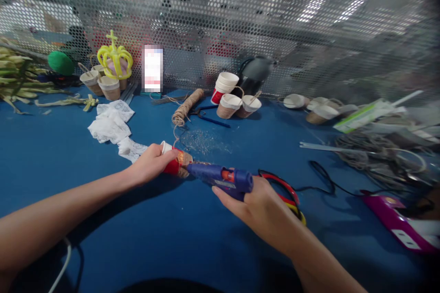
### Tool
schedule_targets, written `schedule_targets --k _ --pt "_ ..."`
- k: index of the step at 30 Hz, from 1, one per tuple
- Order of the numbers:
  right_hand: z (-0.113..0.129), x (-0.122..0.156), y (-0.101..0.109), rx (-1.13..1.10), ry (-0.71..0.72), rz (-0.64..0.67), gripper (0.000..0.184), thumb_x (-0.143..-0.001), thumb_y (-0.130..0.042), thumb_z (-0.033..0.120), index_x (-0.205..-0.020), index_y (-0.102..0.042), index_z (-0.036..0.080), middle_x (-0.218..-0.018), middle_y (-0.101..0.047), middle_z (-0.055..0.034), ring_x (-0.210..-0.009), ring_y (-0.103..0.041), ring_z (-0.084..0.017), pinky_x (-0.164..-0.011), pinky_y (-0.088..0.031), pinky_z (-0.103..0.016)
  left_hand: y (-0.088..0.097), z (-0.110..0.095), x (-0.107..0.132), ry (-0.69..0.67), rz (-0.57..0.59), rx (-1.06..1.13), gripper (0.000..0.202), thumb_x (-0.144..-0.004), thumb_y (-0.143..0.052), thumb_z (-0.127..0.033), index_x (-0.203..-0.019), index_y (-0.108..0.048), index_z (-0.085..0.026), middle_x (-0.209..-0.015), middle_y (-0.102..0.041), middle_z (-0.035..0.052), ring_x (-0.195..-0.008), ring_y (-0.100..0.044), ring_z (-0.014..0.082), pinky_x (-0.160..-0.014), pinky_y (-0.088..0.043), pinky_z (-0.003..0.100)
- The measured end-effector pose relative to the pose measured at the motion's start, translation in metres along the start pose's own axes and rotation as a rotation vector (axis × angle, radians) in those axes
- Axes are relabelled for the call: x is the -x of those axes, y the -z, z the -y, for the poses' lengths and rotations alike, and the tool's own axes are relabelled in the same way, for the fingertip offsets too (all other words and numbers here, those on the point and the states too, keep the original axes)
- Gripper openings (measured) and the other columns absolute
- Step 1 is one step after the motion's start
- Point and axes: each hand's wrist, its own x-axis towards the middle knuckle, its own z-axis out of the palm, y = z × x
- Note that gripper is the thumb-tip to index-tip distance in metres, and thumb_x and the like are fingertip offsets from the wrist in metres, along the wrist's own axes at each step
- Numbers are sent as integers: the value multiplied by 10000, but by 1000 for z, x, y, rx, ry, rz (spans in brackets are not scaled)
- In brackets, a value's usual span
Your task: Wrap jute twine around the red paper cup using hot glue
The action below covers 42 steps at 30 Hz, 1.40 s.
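Observation:
My left hand [150, 163] is closed around a red and white paper cup [171, 167], which lies tilted on its side above the blue table. Brown twine [186, 159] wraps the cup's base end. My right hand [256, 199] grips a blue hot glue gun [220, 176], its nozzle at the twine-wrapped part of the cup; whether the tip touches cannot be made out. A strand of twine runs from the cup back to a twine bundle [188, 106] lying behind it. The fingers of my right hand are partly hidden behind the glue gun.
Crumpled white cloth pieces [112, 121] lie at left. Blue-handled pliers [213, 117], twine-wrapped cups [229, 105] and stacked paper cups [227, 83] stand at the back, before a perforated metal screen [192, 23]. At right are a purple power strip [392, 224] and black cable [323, 178].

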Motion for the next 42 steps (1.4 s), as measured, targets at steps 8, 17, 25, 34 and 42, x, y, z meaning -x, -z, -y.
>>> schedule_targets --k 8,17,25,34,42 --pt "-1 1 -2 -23 10 -34 203 -751 -507 146 -632 -659 208 -458 -570 -11 -410 -528 -124 -396 -420 -233 0 2 -1 -59 -8 15 270 -728 -440 -334 -640 -575 -118 -511 -506 3 -454 -383 94 -414 -249 215" --pt "-2 -1 -2 -20 42 -53 209 -759 -497 128 -645 -652 209 -458 -567 -2 -377 -479 -102 -378 -401 -221 0 -3 2 -55 -11 -8 266 -711 -444 -331 -625 -580 -119 -488 -491 -2 -452 -385 97 -416 -247 218" --pt "-3 0 -2 5 34 -46 191 -749 -527 145 -635 -673 189 -469 -587 -20 -380 -512 -106 -387 -417 -211 0 1 1 -75 -8 -44 289 -727 -428 -346 -651 -583 -115 -501 -473 -6 -455 -360 94 -419 -240 220" --pt "-16 2 -7 402 369 -106 386 -832 -349 132 -697 -705 196 -471 -579 -41 -425 -521 -126 -420 -390 -233 0 2 3 -114 16 -94 319 -755 -409 -359 -683 -588 -104 -508 -453 -12 -460 -332 90 -427 -246 214" --pt "-21 4 -11 648 481 -132 331 -728 -432 56 -760 -703 243 -471 -565 -24 -446 -514 -143 -436 -352 -250 -1 4 4 -126 6 -115 308 -754 -418 -356 -661 -575 -108 -523 -485 0 -472 -375 98 -428 -269 216"
